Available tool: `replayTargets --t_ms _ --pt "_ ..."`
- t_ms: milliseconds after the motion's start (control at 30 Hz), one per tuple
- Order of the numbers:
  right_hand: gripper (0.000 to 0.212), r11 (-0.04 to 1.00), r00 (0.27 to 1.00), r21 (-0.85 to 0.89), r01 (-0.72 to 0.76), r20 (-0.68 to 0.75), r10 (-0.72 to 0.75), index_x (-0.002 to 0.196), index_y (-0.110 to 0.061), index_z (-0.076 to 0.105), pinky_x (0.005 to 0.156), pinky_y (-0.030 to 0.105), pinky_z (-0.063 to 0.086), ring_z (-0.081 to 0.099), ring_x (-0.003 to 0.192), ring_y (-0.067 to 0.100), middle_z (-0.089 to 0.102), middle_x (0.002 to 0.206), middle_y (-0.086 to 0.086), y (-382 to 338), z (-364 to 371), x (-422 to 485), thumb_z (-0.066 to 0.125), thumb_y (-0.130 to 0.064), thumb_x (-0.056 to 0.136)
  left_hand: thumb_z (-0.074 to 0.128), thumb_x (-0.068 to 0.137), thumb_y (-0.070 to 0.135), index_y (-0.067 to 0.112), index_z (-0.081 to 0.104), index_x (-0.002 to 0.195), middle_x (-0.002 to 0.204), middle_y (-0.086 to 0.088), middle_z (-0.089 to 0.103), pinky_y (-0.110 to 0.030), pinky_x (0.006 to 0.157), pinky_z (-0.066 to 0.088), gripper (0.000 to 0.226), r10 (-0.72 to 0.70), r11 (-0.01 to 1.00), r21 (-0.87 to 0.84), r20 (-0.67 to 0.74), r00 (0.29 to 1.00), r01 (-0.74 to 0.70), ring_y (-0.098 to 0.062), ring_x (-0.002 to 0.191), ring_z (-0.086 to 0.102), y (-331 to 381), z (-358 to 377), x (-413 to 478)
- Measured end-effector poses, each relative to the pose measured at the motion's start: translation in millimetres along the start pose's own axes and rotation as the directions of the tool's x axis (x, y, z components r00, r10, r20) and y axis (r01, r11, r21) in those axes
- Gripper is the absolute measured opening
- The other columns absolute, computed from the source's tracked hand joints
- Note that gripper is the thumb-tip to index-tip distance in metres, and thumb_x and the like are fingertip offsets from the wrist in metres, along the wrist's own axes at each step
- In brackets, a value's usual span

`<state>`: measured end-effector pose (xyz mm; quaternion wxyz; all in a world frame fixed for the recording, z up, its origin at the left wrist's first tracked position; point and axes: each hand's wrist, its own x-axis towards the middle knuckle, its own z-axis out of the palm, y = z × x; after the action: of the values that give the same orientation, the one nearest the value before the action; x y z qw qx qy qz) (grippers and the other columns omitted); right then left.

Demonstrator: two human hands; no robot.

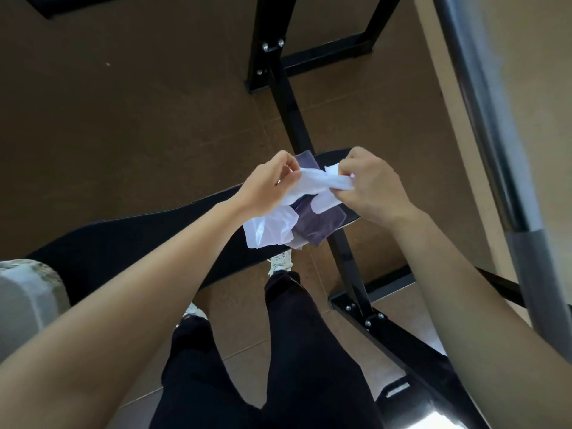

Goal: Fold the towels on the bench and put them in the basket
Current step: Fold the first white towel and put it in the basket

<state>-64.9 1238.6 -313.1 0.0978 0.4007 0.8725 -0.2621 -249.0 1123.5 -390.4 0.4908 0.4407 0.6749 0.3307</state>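
Observation:
A white towel (272, 226) hangs crumpled in the air above the black bench (130, 236). My left hand (266, 184) pinches its upper left edge and my right hand (371, 184) pinches its upper right edge, both at about chest height over the bench's right end. Beneath the white towel a purple towel (318, 222) lies flat on the bench. At the left edge stands a grey basket (28, 301), only partly in view.
The bench's black metal frame (291, 113) runs across the brown tiled floor (123, 119) beyond and under the bench. A thick grey pole (495, 150) slants down the right side. My legs in dark trousers (294, 351) stand close to the bench.

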Motion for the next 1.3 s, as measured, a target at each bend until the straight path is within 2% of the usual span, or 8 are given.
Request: replayTargets --t_ms 267,400,533,667,767,900,1100,1300 --pt "0.038 0.958 0.975 0.283 -0.038 -0.202 0.098 0.062 -0.021 0.042 0.052 0.040 0.041 0.041 0.057 0.017 0.048 0.059 0.003 -48.6 -39.3 21.4 0.069 -0.017 0.087 0.082 0.086 0.033 0.024 0.058 0.077 0.073 0.003 0.058 -0.031 0.061 0.040 0.028 -0.082 0.974 0.215 0.009 0.997 0.078 -0.012 0.061 0.048 29.8 -81.4 -36.7" --pt "0.037 0.937 0.986 0.344 0.064 -0.164 -0.007 0.066 -0.023 0.047 0.052 0.036 0.058 0.063 0.065 0.024 0.055 0.066 0.004 -91.9 -45.9 33.7 0.075 -0.018 0.091 0.081 0.087 0.033 0.020 0.065 0.084 0.081 0.000 0.066 -0.034 0.067 0.044 0.021 -0.205 0.935 0.258 -0.172 0.964 0.245 -0.017 0.070 0.054 9.8 -138.3 -89.6" --pt "0.025 0.921 0.987 0.361 0.150 -0.111 -0.117 0.080 -0.018 0.056 0.055 0.019 0.055 0.066 0.079 0.018 0.059 0.082 0.000 -144.7 -32.4 47.0 0.078 -0.022 0.090 0.080 0.088 0.028 0.034 0.061 0.081 0.086 0.010 0.067 -0.039 0.071 0.050 0.021 -0.269 0.868 0.291 -0.403 0.875 0.401 -0.020 0.081 0.064 -16.5 -194.5 -152.3" --pt "0.027 0.927 0.972 0.295 0.229 -0.123 -0.201 0.073 -0.009 0.058 0.067 0.039 0.059 0.062 0.080 0.026 0.059 0.087 0.011 -200.6 4.6 55.3 0.081 -0.019 0.083 0.080 0.085 0.018 0.020 0.068 0.085 0.076 0.009 0.061 -0.020 0.066 0.044 0.012 -0.257 0.873 0.165 -0.645 0.720 0.459 -0.006 0.068 0.055 -48.1 -241.8 -226.6" --pt "0.035 0.919 0.956 0.273 0.285 -0.156 -0.250 0.065 -0.015 0.047 0.058 0.031 0.038 0.049 0.071 0.026 0.048 0.080 0.007 -233.0 49.4 51.4 0.080 -0.015 0.077 0.079 0.082 0.012 0.014 0.067 0.084 0.074 0.005 0.060 -0.016 0.063 0.040 0.012 -0.191 0.861 0.213 -0.706 0.682 0.462 -0.003 0.066 0.053 -83.9 -254.6 -279.9" --pt "0.015 0.959 0.968 0.130 0.251 -0.064 -0.245 0.072 -0.005 0.059 0.053 0.018 0.029 0.045 0.066 0.025 0.041 0.088 0.006 -244.5 135.7 30.9 0.073 -0.003 0.078 0.074 0.082 0.003 0.013 0.066 0.080 0.083 -0.003 0.067 -0.031 0.071 0.039 0.013 -0.252 0.835 0.220 -0.663 0.705 0.505 -0.023 0.081 0.058 -165.8 -221.0 -332.8" --pt "0.014 0.990 0.978 -0.144 0.006 0.206 0.024 0.093 -0.009 0.058 0.065 0.034 0.039 0.047 0.083 0.030 0.046 0.111 0.011 -229.3 273.0 -4.9 0.065 -0.006 0.081 0.072 0.088 0.010 0.026 0.063 0.084 0.092 0.006 0.065 -0.029 0.081 0.040 0.018 -0.526 0.794 0.049 -0.444 0.725 0.606 -0.022 0.095 0.062 -300.1 -138.0 -366.5" --pt "0.018 0.907 0.828 -0.410 -0.100 0.471 0.305 0.078 -0.013 0.047 0.056 0.031 0.038 0.051 0.073 0.028 0.048 0.092 0.004 -201.8 355.3 -31.1 0.060 -0.015 0.091 0.066 0.094 0.016 0.021 0.067 0.093 0.100 0.005 0.067 -0.030 0.078 0.042 0.005 -0.645 0.731 0.079 -0.248 0.723 0.678 -0.018 0.098 0.064 -372.0 -87.2 -366.8"
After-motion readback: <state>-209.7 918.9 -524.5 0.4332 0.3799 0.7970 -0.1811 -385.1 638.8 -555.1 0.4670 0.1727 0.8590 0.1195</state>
